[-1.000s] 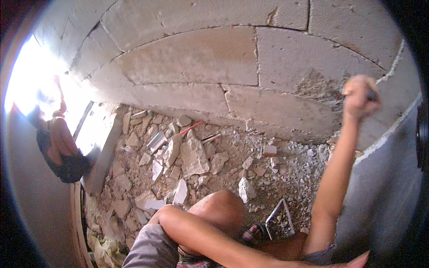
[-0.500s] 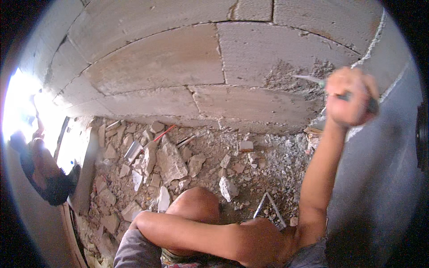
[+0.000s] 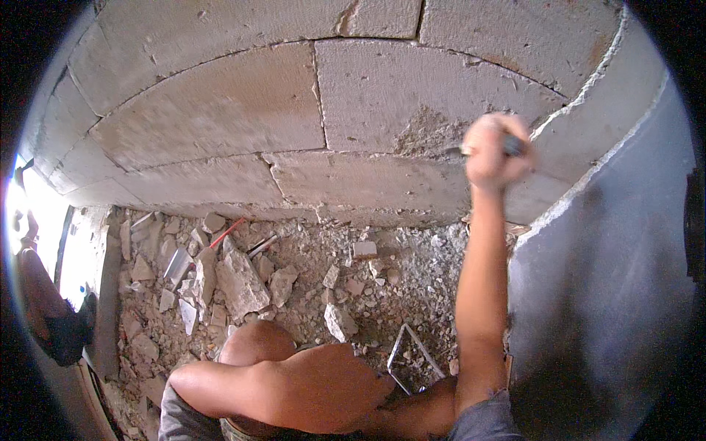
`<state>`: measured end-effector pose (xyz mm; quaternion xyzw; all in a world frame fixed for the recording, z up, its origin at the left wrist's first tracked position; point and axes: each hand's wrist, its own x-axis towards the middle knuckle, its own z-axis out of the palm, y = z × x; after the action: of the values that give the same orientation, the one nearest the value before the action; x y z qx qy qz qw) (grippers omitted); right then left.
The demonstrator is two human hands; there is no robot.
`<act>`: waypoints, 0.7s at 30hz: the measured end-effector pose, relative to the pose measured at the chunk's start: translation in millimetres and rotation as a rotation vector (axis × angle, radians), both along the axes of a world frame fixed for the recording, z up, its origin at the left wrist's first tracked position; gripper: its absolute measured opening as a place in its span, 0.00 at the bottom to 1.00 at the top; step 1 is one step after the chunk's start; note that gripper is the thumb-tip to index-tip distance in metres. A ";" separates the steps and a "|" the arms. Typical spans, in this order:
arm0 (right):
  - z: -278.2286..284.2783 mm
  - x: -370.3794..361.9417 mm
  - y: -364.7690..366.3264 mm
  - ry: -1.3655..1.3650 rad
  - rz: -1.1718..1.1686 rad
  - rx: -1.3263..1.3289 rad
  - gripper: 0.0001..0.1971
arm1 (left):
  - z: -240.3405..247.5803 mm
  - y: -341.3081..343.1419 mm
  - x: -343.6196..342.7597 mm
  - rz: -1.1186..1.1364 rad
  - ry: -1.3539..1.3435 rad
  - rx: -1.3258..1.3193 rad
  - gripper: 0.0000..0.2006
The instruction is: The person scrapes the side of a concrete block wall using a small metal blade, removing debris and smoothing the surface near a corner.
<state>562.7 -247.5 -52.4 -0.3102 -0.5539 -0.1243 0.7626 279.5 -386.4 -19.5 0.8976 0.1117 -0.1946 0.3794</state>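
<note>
My right hand [image 3: 496, 151], blurred by motion, is closed around the dark handle [image 3: 513, 145] of a thin-bladed hand tool. Only a short stub of the blade [image 3: 454, 151] shows, pointing left against the wall; its exact kind cannot be made out. Beside the blade is a rough, crumbly grey-brown mortar patch [image 3: 426, 131] on the pale block wall [image 3: 397, 88]. Bare skin of my bent left arm [image 3: 220, 389] crosses low in front of my knee [image 3: 259, 339]; my left hand itself is hidden.
Broken chunks [image 3: 243, 283] and grit cover the floor below the wall. A bent white strip [image 3: 412, 349], a red stick [image 3: 226, 232] and a small pale block [image 3: 365, 250] lie there. A smooth grey wall [image 3: 596, 294] closes the right side. Bright light enters at the left.
My right hand has moved left and slightly down in the picture, bringing the tool over the lower part of the mortar patch. The view has shifted to the right.
</note>
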 end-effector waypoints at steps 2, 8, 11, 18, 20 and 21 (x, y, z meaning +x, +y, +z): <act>-24.7 10.5 14.0 0.047 0.032 -0.137 0.10 | 9.1 3.8 -7.6 0.037 0.014 -0.065 0.17; 27.9 -15.4 -27.2 0.076 0.334 0.058 0.10 | 26.5 22.8 -7.5 -0.134 0.035 0.120 0.18; 44.5 -27.7 -40.0 0.061 0.370 0.097 0.10 | 7.7 13.1 -8.4 -0.053 0.147 0.087 0.19; -15.0 12.4 -2.9 0.070 -0.012 -0.120 0.07 | 17.7 30.0 -11.5 -0.239 -0.114 0.190 0.19; 4.2 -4.0 -13.6 0.082 0.159 -0.025 0.09 | 12.8 31.1 -17.3 -0.163 -0.104 0.038 0.19; 15.0 -7.0 -17.9 0.045 0.198 0.044 0.09 | 14.9 32.2 -18.1 -0.155 -0.107 0.036 0.19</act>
<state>555.7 -265.3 -37.5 -0.2400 -0.5617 -0.0534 0.7900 261.4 -354.2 -4.6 0.9194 0.0251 -0.1729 0.3523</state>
